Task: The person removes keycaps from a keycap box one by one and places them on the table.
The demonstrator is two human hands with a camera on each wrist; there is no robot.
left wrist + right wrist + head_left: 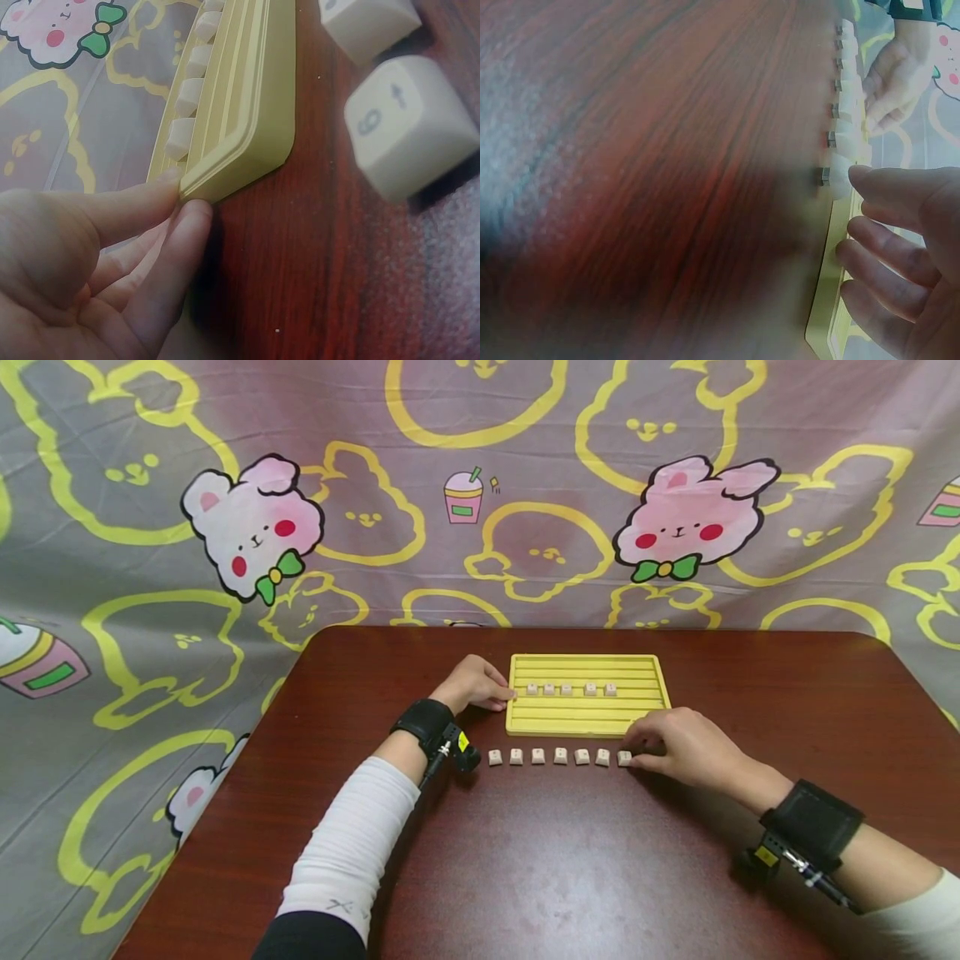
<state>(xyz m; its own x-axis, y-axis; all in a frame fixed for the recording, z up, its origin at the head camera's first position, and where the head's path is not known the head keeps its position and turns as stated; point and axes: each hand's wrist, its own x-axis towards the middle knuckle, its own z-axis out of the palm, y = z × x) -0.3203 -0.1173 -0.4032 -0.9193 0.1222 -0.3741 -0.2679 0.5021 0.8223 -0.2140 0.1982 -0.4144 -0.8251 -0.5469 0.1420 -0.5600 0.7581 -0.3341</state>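
Note:
My left hand [480,683] pinches the left edge of a yellow ridged tray [585,727] between thumb and fingers; the left wrist view shows this grip [135,247] at the tray's corner. Several pale keycaps [566,690] stand in one groove of the tray, with a gap in their row. In front of it, another row of keycaps [537,757] lies on the table. My right hand [686,746] holds the rightmost keycap [624,759] of that row by thumb and finger; the index fingertip is partly hidden in the right wrist view.
The dark red-brown table [540,860] extends toward me and to both sides. A patterned cloth [525,485] with rabbit and bear drawings hangs behind its far edge. Each wrist carries a black strap [813,822] with a small camera.

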